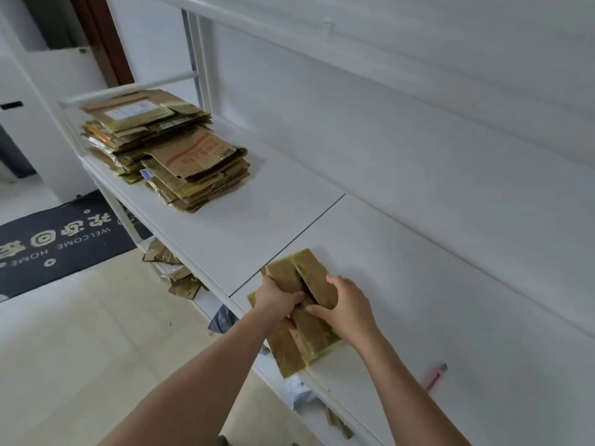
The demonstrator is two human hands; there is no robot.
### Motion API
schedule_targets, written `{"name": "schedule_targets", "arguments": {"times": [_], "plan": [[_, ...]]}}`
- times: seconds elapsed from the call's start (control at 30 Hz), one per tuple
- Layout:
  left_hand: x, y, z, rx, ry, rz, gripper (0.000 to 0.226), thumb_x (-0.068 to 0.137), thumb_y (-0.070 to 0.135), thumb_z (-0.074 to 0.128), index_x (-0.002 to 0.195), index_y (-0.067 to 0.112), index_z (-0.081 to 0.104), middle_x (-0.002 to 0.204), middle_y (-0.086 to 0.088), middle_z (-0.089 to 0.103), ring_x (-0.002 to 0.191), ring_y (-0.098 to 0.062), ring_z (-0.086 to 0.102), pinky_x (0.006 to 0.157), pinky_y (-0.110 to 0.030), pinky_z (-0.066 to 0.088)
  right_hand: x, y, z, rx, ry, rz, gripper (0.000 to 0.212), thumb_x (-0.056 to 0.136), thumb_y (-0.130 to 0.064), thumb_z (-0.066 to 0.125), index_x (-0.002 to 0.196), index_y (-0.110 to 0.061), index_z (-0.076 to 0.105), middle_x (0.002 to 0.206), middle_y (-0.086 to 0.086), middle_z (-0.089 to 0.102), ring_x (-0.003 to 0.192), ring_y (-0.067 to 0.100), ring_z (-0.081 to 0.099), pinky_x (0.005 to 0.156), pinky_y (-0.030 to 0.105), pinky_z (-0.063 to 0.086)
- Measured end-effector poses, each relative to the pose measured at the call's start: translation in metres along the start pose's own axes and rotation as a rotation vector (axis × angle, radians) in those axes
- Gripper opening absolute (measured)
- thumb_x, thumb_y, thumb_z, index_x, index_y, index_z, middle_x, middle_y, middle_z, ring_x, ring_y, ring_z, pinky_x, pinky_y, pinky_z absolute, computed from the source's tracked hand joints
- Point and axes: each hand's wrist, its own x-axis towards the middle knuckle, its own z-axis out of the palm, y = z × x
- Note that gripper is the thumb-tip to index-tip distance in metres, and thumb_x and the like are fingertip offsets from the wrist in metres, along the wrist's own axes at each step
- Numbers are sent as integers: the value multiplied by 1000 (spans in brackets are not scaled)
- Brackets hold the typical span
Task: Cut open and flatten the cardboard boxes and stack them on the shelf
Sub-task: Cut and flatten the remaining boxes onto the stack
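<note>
A small brown cardboard box [304, 347] wrapped in yellowish tape lies on the white shelf [402, 284] near its front edge. My left hand [278, 299] grips its left flap, fingers curled over the edge. My right hand [346, 305] grips the right flap, thumb tucked into the open seam down the middle. A tall stack of flattened boxes [161, 146] sits at the far left end of the same shelf. A pink utility knife [436, 378] lies on the shelf to the right of my right forearm.
An upper shelf board [354, 24] overhangs the work surface. Loose cardboard pieces [175, 272] and a dark bag [222, 318] lie on the lower shelf. A dark welcome mat [54, 243] covers the floor at the left.
</note>
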Motion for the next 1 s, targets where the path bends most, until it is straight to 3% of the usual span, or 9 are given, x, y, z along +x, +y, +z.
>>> {"name": "schedule_targets", "arguments": {"times": [0.13, 0.23, 0.43, 0.57, 0.67, 0.73, 0.8, 0.87, 1.0], "plan": [[3, -2, 3, -3, 21, 5, 43, 85, 15, 75, 114, 14, 43, 95, -7, 56, 69, -29, 65, 32, -26, 46, 2, 3, -3, 40, 2, 16, 74, 78, -46, 79, 142, -20, 50, 139, -3, 56, 126, 16, 53, 104, 27, 41], [6, -4, 4, -10, 33, 7, 43, 85, 12, 74, 115, 14, 43, 91, -5, 52, 65, -28, 63, 31, -26, 45, 4, 5, -11, 126, -28, 45, 71, 76, -40, 82, 139, -21, 55, 136, -4, 60, 121, 12, 58, 99, 20, 43], [11, -8, 7, -36, 73, 1, 47, 86, 11, 73, 123, 16, 44, 93, -4, 51, 86, -37, 67, 33, -28, 48, 6, 7, -23, 265, -155, 92, 69, 80, -30, 80, 142, -19, 52, 137, -4, 60, 115, -2, 55, 84, 0, 37], [10, -9, 7, -58, 75, -6, 48, 86, 11, 73, 124, 18, 43, 102, -7, 52, 93, -39, 66, 34, -30, 49, 4, 7, -30, 264, -195, 86, 64, 85, -28, 75, 144, -19, 50, 138, -6, 59, 115, -3, 51, 78, -1, 36], [6, -9, 7, -58, 73, 14, 48, 86, 11, 73, 123, 19, 43, 103, -9, 54, 86, -37, 67, 34, -30, 49, 0, 8, -34, 283, -220, 70, 59, 87, -24, 73, 142, -18, 52, 136, -9, 59, 113, -4, 52, 76, -1, 38], [4, -11, 6, -54, 67, 38, 47, 86, 13, 74, 122, 18, 44, 104, -10, 56, 83, -34, 67, 36, -31, 50, -1, 7, -38, 314, -218, 85, 46, 87, -19, 70, 132, -15, 62, 120, -9, 65, 107, 2, 58, 79, 9, 43], [4, -13, 0, -9, 52, 89, 43, 85, 14, 74, 118, 19, 47, 104, -7, 58, 83, -28, 65, 40, -32, 53, -4, 11, -46, 390, -172, 104, 10, 90, -12, 63, 93, -7, 71, 78, -1, 57, 76, 13, 52, 65, 24, 37], [7, -12, -9, 24, 7, 169, 39, 85, 14, 74, 116, 24, 51, 101, -4, 61, 82, -22, 65, 45, -31, 55, -9, 16, -56, 485, -131, 124, 24, 92, -7, 58, 69, -7, 52, 63, 1, 30, 61, 15, 27, 57, 29, 23], [7, 2, -15, 36, -38, 262, 39, 86, 20, 74, 115, 33, 52, 93, 2, 66, 71, -10, 68, 47, -28, 55, -24, 13, -58, 531, -51, 92, 33, 96, -8, 54, 66, -2, 40, 65, 4, 24, 61, 20, 21, 59, 33, 21]]}}
